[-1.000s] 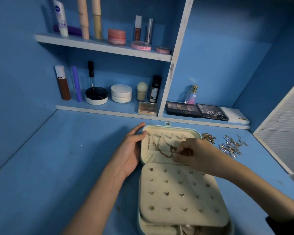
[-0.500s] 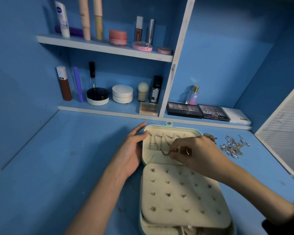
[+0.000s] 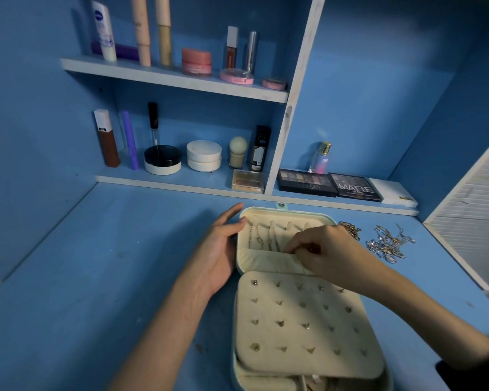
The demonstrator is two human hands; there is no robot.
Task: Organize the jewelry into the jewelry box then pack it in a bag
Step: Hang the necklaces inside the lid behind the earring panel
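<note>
Head view, the only one I have. My right hand (image 3: 325, 252) sits over the raised lid of the jewelry box (image 3: 287, 213). Its fingers are curled tight, thumb and forefinger pinched together at the lip of the lid's pocket (image 3: 266, 262). The pinch seems to be on the tail of a necklace chain (image 3: 273, 239), though the link itself is too fine to make out. Just left of the pinch, the hung chains run down from their hooks into that pocket.

My left hand (image 3: 223, 249) lies further left, fingers straight and palm flat against the lid's side. It braces the lid and grips nothing. Below the pinch, toward me, the earring panel (image 3: 302, 320) lies over the box's base, studs in its rows. Right of my knuckles, a gold chain (image 3: 350, 230) and a tangled pile of jewelry (image 3: 387, 244) wait on the desk (image 3: 96, 277).

I judge we are mid-sorting, tucking one necklace away. Next I would let go without dragging the chain back out, then reach right for the gold chain, lifting it clear of the tangle.
</note>
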